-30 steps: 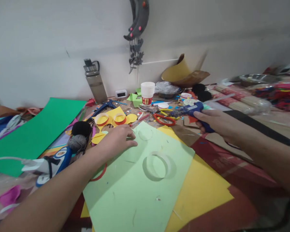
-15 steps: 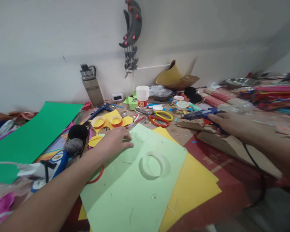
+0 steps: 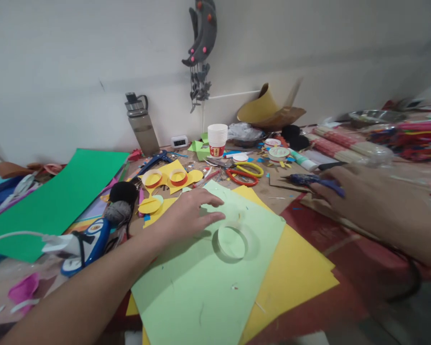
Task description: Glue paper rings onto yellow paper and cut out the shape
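My left hand (image 3: 197, 211) reaches over a pale green sheet (image 3: 194, 282), its thumb and fingers apart and nothing between them. Just past the fingertips, a pale paper ring (image 3: 248, 238) stands on the sheet, not touched as far as I can see. On the right, my right hand (image 3: 369, 201), blurred, is around the handle of a blue glue gun (image 3: 305, 179). The gun's nozzle points left, low over torn cardboard; whether it rests there I cannot tell. Yellow sheets (image 3: 298, 273) lie beneath the green one.
Beyond the sheets lie scissors (image 3: 249, 173) with red and yellow handles and a yellow paper cutout (image 3: 172, 175) with two rings. Stacked paper cups (image 3: 217, 141) and a bottle (image 3: 141, 124) stand near the wall. Green foam (image 3: 64, 196) and a blue-white power strip (image 3: 89, 244) are left.
My left hand has moved right toward the paper ring, and its fingers have spread. My right hand and the glue gun sit slightly lower. The whole view has shifted a little.
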Demonstrator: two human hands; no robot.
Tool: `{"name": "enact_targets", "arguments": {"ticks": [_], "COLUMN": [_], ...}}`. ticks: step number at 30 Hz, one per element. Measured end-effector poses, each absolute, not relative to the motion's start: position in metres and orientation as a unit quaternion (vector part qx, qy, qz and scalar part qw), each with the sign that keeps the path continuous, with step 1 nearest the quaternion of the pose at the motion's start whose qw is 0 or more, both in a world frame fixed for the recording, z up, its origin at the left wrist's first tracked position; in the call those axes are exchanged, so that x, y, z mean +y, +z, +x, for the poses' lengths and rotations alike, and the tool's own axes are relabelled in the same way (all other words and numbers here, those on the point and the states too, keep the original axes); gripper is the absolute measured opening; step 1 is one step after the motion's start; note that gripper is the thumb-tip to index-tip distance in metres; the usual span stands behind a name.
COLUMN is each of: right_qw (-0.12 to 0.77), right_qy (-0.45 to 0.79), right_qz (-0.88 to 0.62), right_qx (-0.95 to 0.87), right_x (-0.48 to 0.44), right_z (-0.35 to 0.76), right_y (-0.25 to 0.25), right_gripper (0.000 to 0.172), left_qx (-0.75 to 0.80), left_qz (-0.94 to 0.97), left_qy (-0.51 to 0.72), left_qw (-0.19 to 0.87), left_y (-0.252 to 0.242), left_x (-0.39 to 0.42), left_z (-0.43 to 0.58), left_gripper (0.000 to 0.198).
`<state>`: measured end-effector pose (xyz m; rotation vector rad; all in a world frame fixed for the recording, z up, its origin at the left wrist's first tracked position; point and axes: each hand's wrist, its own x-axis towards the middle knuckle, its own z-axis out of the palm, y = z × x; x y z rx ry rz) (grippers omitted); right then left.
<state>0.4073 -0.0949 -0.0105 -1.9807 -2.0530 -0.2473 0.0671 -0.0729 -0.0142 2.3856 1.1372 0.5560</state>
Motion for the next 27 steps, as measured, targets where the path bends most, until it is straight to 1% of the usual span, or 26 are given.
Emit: {"name": "enact_targets", "arguments": {"ticks": [1, 2, 4, 7, 8, 9, 10, 12, 14, 19, 22, 27], "right_qw": [0.171, 0.201, 0.231, 0.211, 0.206, 0.198, 0.191, 0.182, 0.191, 0.246, 0.250, 0.251], "right_qy": [-0.055, 0.002, 0.101, 0.177, 0.188, 0.194, 0.197, 0.200, 0.201, 0.181, 0.189, 0.213], "right_qz": [-0.658, -0.621, -0.537, -0.460, -0.449, -0.441, -0.439, -0.439, -0.445, -0.462, -0.443, -0.431], "right_qx": [-0.732, -0.758, -0.805, -0.844, -0.849, -0.853, -0.856, -0.857, -0.851, -0.833, -0.840, -0.840], "right_x": [-0.102, -0.109, -0.123, -0.138, -0.140, -0.141, -0.141, -0.137, -0.127, -0.084, -0.055, -0.034], "right_z": [0.393, 0.376, 0.342, 0.300, 0.291, 0.285, 0.282, 0.279, 0.280, 0.276, 0.269, 0.263], "right_y": [-0.010, -0.010, -0.014, -0.025, -0.029, -0.033, -0.035, -0.038, -0.035, -0.020, -0.020, -0.036], "right_gripper": [0.022, 0.029, 0.048, 0.074, 0.080, 0.082, 0.081, 0.074, 0.068, 0.065, 0.058, 0.055], "left_qx": [0.425, 0.440, 0.466, 0.475, 0.473, 0.472, 0.475, 0.489, 0.504, 0.514, 0.521, 0.527], "left_qz": [0.856, 0.850, 0.840, 0.837, 0.838, 0.837, 0.834, 0.820, 0.805, 0.785, 0.775, 0.773], "left_qy": [0.201, 0.203, 0.210, 0.220, 0.223, 0.228, 0.234, 0.247, 0.260, 0.289, 0.297, 0.297], "left_qw": [0.214, 0.204, 0.180, 0.159, 0.157, 0.157, 0.158, 0.163, 0.173, 0.191, 0.199, 0.192], "left_y": [-0.015, -0.015, -0.016, -0.018, -0.018, -0.019, -0.019, -0.019, -0.019, -0.021, -0.024, -0.027], "left_x": [-0.072, -0.071, -0.069, -0.064, -0.063, -0.061, -0.060, -0.057, -0.054, -0.049, -0.047, -0.048], "left_z": [0.067, 0.067, 0.065, 0.062, 0.061, 0.060, 0.059, 0.058, 0.057, 0.054, 0.053, 0.054], "left_gripper": [0.024, 0.023, 0.021, 0.019, 0.019, 0.019, 0.019, 0.020, 0.021, 0.020, 0.021, 0.020]}}
